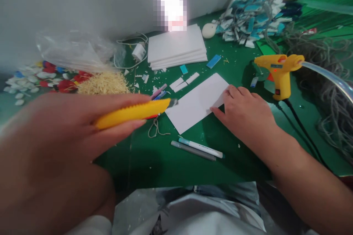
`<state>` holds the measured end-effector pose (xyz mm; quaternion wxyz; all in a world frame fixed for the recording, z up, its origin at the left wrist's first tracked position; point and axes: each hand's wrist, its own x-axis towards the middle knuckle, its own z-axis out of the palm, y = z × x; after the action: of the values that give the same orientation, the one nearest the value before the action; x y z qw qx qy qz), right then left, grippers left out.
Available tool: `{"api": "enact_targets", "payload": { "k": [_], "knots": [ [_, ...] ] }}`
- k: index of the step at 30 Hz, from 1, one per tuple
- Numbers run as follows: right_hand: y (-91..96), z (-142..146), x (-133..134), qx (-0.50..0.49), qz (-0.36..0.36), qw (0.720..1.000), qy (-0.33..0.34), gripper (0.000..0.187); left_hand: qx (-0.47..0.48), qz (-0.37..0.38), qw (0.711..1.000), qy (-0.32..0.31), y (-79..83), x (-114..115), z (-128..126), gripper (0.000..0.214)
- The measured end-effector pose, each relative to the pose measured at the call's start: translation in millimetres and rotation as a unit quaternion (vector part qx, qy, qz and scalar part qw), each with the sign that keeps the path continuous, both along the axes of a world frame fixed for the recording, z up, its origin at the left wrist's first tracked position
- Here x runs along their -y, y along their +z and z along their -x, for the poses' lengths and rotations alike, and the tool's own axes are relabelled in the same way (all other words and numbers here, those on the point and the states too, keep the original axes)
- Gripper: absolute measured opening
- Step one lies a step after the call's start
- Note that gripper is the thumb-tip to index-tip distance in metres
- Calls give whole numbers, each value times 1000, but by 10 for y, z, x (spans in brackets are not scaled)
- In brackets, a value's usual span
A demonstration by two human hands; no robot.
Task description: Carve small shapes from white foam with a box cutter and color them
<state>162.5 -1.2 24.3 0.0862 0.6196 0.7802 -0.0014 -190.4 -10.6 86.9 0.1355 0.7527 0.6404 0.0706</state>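
A yellow box cutter (134, 113) is held in my left hand (110, 117), pinched between thumb and fingers. Its metal tip points right, in front of the left end of a white foam board (198, 102). From this view I cannot tell whether the tip touches the board. At the board's right end, my right hand (245, 108) grips it, thumb at the near edge and fingers curled over the far side. Two pens lie just below the board: a white marker with teal ends (202, 148) and a grey one (193, 150).
A stack of white boards (176, 47) lies at the back. A yellow glue gun (281, 73) stands on the right, its black cable running forward. Straw shreds (103, 84), a plastic bag (74, 49) and a white charger (139, 51) are at the left; tangled grey string (331, 91) lies far right.
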Motion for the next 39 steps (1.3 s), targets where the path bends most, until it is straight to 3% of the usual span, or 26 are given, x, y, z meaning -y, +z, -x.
{"api": "enact_targets", "payload": {
  "k": [2, 3, 5, 7, 9, 11, 13, 20, 23, 30, 34, 39],
  "knots": [
    [19, 23, -8, -1, 12, 1000, -16, 50, 65, -85, 994, 30, 120, -79, -506, 50],
    [31, 35, -12, -2, 19, 1000, -25, 51, 171, -105, 978, 52, 139, -134, -763, 47],
    [55, 51, -18, -8, 33, 999, -32, 52, 416, -116, 898, 87, 64, -267, -1178, 33],
    [66, 51, -24, -18, 39, 999, -31, 51, 590, -21, 800, 106, -115, -402, -1404, 12],
    [57, 35, -35, -32, 30, 998, -34, 49, 676, 79, 717, 151, -303, -504, -1474, 15],
    [31, 9, -53, -50, 13, 998, -40, 46, 704, 151, 668, 185, -430, -555, -1474, 13],
    [4, -14, -73, -70, -8, 997, -36, 42, 709, 196, 649, 195, -479, -562, -1473, 10],
    [21, 7, -99, -112, -11, 993, -43, 44, 709, 205, 658, 150, -457, -526, -1535, 27],
    [8, 14, -95, -131, -17, 991, -36, 51, 710, 201, 661, 135, -476, -516, -1525, 22],
    [17, -1, -86, -139, -22, 989, -35, 48, 678, 158, 703, 148, -512, -508, -1514, 17],
    [94, -15, -95, -93, 6, 993, -68, 42, 672, 158, 711, 133, -543, -521, -1487, 29],
    [121, -31, -96, -59, 43, 995, -73, 41, 631, 186, 747, 98, -567, -549, -1413, 38]
  ]
}}
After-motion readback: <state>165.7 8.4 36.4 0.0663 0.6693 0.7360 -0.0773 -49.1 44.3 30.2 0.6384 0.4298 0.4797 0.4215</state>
